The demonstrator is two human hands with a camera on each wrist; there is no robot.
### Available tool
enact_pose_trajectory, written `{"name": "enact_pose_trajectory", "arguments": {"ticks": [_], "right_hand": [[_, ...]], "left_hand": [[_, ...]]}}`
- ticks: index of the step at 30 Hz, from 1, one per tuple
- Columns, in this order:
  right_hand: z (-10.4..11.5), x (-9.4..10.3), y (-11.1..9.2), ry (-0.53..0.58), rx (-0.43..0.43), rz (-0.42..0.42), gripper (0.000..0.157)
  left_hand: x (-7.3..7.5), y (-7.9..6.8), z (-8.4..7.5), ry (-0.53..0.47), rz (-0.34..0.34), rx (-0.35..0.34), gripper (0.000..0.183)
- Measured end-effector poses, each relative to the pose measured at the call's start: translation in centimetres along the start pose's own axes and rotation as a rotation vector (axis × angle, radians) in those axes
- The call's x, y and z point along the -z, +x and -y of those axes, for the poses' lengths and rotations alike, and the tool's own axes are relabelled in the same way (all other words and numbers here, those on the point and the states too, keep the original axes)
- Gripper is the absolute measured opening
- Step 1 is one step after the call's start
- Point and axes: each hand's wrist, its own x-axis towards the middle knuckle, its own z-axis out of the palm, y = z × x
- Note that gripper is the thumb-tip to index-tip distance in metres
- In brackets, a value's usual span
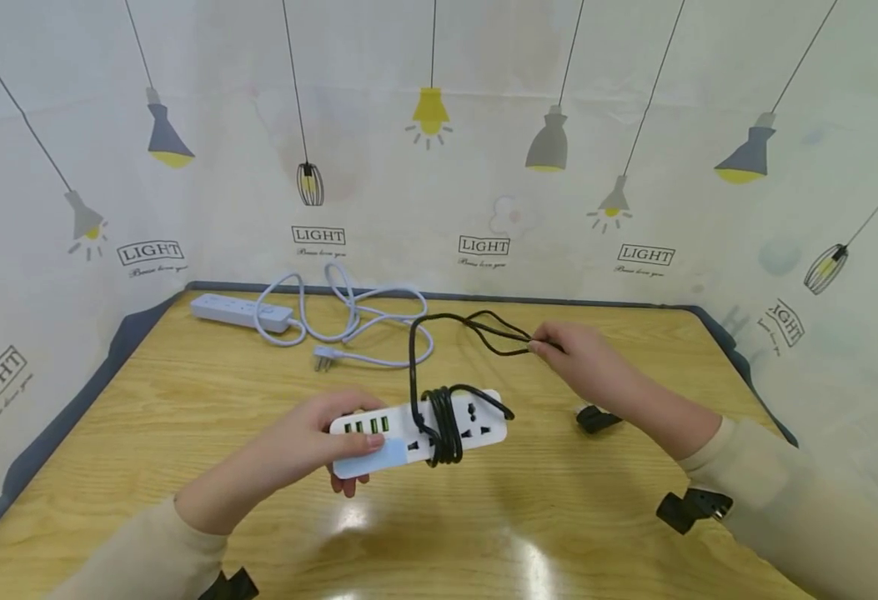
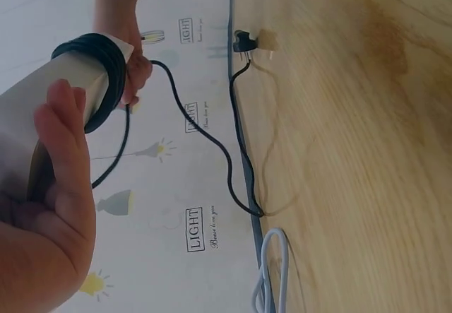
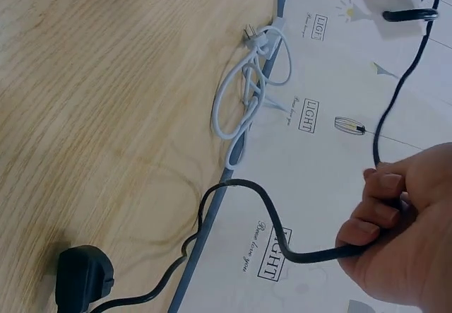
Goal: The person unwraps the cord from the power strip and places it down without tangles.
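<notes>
My left hand (image 1: 333,433) grips the left end of a white power strip (image 1: 493,429) with green USB ports, its thumb on a light blue patch. Several turns of black cord (image 1: 446,429) are wrapped round the strip's right half. To the upper right, my right hand (image 1: 577,354) pinches the loose part of that cord; in the right wrist view its fingers (image 3: 378,214) are curled round it. Beyond the hand the cord runs down to a black plug (image 3: 85,278), which lies on the table beneath my right forearm in the head view.
At the back left of the wooden table (image 1: 183,433) lies a second, pale power strip (image 1: 239,311). Its loosely looped pale cord (image 1: 378,317) ends in a plug (image 1: 324,357). A wall sheet (image 1: 386,167) printed with lamps stands behind the table and along both sides.
</notes>
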Motion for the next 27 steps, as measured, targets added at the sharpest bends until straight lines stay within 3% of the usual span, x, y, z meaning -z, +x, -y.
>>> {"name": "enact_pose_trajectory", "arguments": {"ticks": [7,17,27], "right_hand": [[0.4,0.3,-0.6,0.083,0.047,-0.085,0.021],[-0.6,0.3,-2.4,0.155,0.306,-0.16,0.013],[-1.7,0.1,-3.6,0.185,0.53,-0.064,0.023]], "left_hand": [[0.2,0.7,0.7,0.021,-0.026,0.106,0.04],[1.6,1.6,1.8,-0.068,-0.171,0.167,0.042],[2.8,1.9,1.8,-0.157,-0.29,0.194,0.037]]}}
